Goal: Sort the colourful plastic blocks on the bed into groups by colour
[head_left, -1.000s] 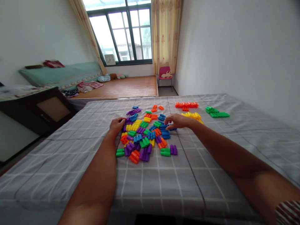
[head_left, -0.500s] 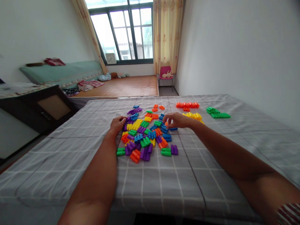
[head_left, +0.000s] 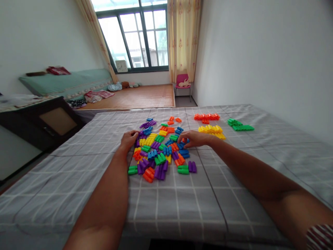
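A loose pile of small plastic tube-shaped building blocks in purple, blue, green, yellow and orange lies on the grey checked cloth (head_left: 161, 198). At the pile's left edge is my left hand (head_left: 128, 140), its fingers curled together against purple blocks (head_left: 142, 133); what lies under them is hidden. Over the right side of the pile my right hand (head_left: 194, 139) bends its fingers down, somewhat apart, at blue blocks (head_left: 181, 146). A green block (head_left: 173, 138) lies just left of those fingertips. Nearer to me are a green block (head_left: 183, 169) and a purple block (head_left: 192, 166).
Beyond my right hand stand joined rows of orange blocks (head_left: 206, 117), yellow blocks (head_left: 211, 130) and green blocks (head_left: 240, 125). A few orange blocks (head_left: 178, 120) lie behind the pile. Past the table are a low bed (head_left: 145, 95), a pink chair (head_left: 182, 80) and a dark cabinet (head_left: 52, 121).
My right hand has lowered slightly and moved a little left over the blue blocks, uncovering more of the yellow row. My left hand stays at the pile's edge.
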### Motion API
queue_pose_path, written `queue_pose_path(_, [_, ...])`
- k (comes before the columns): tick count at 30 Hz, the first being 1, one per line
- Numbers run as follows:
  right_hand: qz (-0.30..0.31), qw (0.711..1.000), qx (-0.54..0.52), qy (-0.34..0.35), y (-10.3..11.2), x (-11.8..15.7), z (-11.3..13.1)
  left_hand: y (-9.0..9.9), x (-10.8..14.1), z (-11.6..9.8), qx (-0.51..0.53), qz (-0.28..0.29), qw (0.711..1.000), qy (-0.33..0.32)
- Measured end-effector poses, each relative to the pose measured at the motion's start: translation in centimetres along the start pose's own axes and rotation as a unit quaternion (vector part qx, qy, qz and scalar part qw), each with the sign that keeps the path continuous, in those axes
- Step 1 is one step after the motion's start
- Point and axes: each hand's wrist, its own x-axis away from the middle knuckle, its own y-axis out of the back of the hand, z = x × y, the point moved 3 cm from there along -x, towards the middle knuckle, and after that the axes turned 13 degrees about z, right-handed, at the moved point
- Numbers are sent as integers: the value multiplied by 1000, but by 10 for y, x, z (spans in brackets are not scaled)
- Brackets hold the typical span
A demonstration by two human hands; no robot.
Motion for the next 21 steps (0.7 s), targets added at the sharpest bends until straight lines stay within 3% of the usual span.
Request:
queue_pose_path(14, [-16,999,-23,-24,-7,-5,0,2,-1,2,27,-5,999,-26])
queue_pose_path(21, [-60,997,-33,-35,-14,-14,4,4,-1,-2,26,-2,1000,-17])
